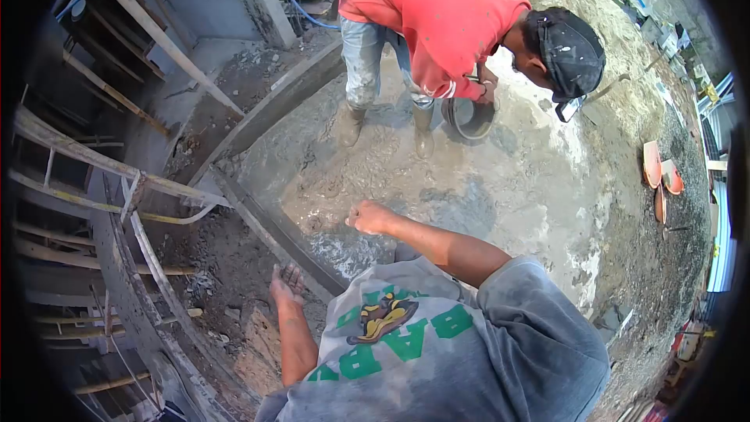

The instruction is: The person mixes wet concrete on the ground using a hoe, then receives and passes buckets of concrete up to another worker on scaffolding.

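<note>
My left hand [287, 285] is held out over the dirt just outside a low concrete edge [269, 234], fingers spread and palm up, with nothing in it. Over the wet grey mortar [437, 195] inside the edge is my right hand [370, 217], its fingers curled in and no tool showing. Across from me a co-worker in a red top [437, 8] bends down, holding a black bucket [473, 119] tilted close to the wet surface. The co-worker's boots [349, 125] stand in the mortar.
Wooden and bamboo poles [117, 164] fill the left side, above a lower space. A taller grey wall [211, 0] stands at the back left. Orange pans [662, 172] lie on gravelly ground at the right. A sand heap [625, 55] rises behind the co-worker.
</note>
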`<state>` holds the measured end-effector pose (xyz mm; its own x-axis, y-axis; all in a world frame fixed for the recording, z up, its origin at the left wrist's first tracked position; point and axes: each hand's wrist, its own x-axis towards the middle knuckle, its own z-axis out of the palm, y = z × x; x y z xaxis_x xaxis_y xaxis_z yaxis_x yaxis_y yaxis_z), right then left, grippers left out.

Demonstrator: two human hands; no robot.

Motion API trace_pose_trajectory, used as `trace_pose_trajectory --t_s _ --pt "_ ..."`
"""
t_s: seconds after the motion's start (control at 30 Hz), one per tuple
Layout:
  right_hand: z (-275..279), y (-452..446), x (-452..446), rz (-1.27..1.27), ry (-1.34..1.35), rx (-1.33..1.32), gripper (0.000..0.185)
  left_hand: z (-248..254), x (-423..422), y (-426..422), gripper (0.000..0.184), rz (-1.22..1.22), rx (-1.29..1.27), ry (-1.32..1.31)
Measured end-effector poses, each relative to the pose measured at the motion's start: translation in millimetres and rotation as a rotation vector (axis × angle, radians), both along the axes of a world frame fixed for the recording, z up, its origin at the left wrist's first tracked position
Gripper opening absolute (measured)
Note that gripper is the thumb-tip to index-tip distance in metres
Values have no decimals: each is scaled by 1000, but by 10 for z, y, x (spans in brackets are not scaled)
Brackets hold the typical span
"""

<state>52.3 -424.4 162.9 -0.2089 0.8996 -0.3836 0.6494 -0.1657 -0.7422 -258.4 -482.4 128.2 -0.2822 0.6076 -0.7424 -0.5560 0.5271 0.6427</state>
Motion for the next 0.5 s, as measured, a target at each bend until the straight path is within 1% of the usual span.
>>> trace_pose_trajectory --t_s 0.07,0.1,0.13,0.2,0.3,0.37,0.4,0.47,0.5 --pt "-7 -219 579 -115 59 -78 32 229 501 200 26 -199 16 158" --pt "-182 -350 771 -311 195 -115 34 302 687 316 24 -287 31 240" --pt "-438 -458 934 -500 328 -146 35 302 818 457 28 -335 45 256" --pt "-782 -585 1291 -498 213 -160 37 289 1021 709 32 -418 112 292" --pt "-415 -708 1586 -621 237 -315 36 306 1325 928 33 -541 221 338" --pt "-727 -736 1723 -607 90 -181 29 350 1470 968 33 -609 256 363" --pt "-760 -726 1761 -596 15 -113 26 319 1495 957 32 -643 257 379" --pt "-836 -713 1804 -631 0 -91 27 196 1502 915 31 -713 261 408" --pt "-782 -682 1805 -651 -7 -77 27 160 1510 886 31 -708 242 398"
